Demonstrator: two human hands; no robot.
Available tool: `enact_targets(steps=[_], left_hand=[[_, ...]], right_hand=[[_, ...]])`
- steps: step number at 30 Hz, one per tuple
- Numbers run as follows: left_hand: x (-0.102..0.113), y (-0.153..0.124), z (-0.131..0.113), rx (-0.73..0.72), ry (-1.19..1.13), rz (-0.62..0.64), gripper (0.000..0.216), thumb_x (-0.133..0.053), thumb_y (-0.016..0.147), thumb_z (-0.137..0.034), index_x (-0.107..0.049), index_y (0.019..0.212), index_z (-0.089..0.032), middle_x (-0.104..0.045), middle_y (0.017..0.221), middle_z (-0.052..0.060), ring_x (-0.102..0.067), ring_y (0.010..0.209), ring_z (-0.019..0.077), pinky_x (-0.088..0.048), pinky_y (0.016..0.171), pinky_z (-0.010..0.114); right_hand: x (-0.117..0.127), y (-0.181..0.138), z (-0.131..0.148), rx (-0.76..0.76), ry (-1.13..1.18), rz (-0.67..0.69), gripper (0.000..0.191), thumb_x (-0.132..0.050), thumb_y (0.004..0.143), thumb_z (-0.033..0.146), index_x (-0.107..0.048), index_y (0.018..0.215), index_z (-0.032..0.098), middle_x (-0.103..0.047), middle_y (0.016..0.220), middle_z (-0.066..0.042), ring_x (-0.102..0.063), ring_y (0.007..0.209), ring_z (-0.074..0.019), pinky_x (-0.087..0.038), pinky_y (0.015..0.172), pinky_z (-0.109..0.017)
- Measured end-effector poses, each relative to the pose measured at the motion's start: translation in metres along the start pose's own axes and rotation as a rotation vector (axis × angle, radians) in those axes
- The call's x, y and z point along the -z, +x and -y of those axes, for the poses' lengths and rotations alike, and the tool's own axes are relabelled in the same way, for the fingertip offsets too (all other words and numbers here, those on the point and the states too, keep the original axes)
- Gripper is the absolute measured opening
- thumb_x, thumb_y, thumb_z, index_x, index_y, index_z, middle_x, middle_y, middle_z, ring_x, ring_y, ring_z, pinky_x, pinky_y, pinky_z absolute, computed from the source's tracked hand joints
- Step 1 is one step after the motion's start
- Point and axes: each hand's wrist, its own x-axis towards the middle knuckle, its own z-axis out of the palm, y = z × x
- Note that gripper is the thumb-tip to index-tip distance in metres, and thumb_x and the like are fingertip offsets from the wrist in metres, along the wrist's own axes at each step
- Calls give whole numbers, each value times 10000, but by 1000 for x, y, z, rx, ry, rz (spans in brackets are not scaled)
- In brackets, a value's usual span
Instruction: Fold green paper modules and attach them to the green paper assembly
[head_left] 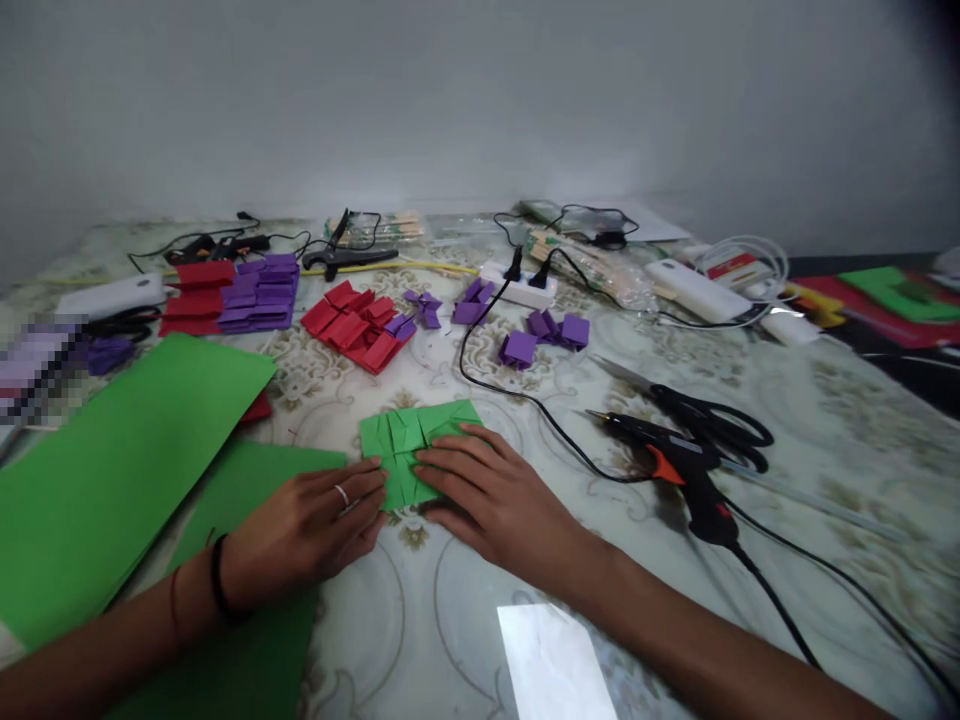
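Note:
A green folded paper [405, 428] with several raised pleats lies flat on the table in front of me. My left hand [319, 520] pinches its lower left edge, fingers bent together; a ring and dark wristband show on that side. Across the paper's right half my right hand [499, 495] lies with fingers stretched out, pressing it down and covering part of it. Under my left arm is a green sheet [255, 520], with more large green sheets [127, 460] beside it.
A black glue gun [675, 460] and black scissors [697, 410] lie to the right. Beyond the green paper are red folded pieces [356, 325], purple folded pieces [517, 348] and a power strip [529, 287]. A black cord crosses the table. A white paper [555, 665] lies near me.

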Motion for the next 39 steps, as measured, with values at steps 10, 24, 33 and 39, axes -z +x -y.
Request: enact_targets(steps=[10, 24, 33, 39], left_hand=[[24, 19, -1, 176, 21, -63, 164, -587, 1091, -208, -723, 1182, -218, -863, 1091, 10, -867, 954, 211, -732, 883, 313], [52, 12, -67, 401, -255, -271, 182, -705, 1071, -343, -811, 1192, -257, -882, 1169, 35, -856, 1064, 212, -704, 943, 294], [44, 10, -77, 798, -623, -160, 171, -788, 984, -412, -919, 1001, -304, -892, 857, 11, -804, 667, 189, -623, 656, 235], [33, 9, -72, 990, -875, -112, 247, -771, 962, -400, -911, 857, -225, -852, 744, 16, -737, 646, 173, -547, 608, 226]], right_hand=[[7, 20, 1, 127, -99, -247, 134, -647, 1047, 74, -758, 1095, 130, -853, 1029, -103, -798, 971, -240, -633, 988, -457], [78, 15, 62, -51, 342, -258, 65, -713, 1049, 146, -774, 1026, 148, -830, 869, -34, -764, 751, -189, -611, 752, -326], [71, 11, 66, -551, 688, -21, 158, -848, 910, 230, -864, 1067, 246, -884, 973, 7, -820, 854, -187, -590, 761, -255], [59, 9, 60, -799, 883, 154, 260, -781, 900, 426, -868, 793, 206, -755, 651, -3, -588, 570, -139, -404, 537, -252]])
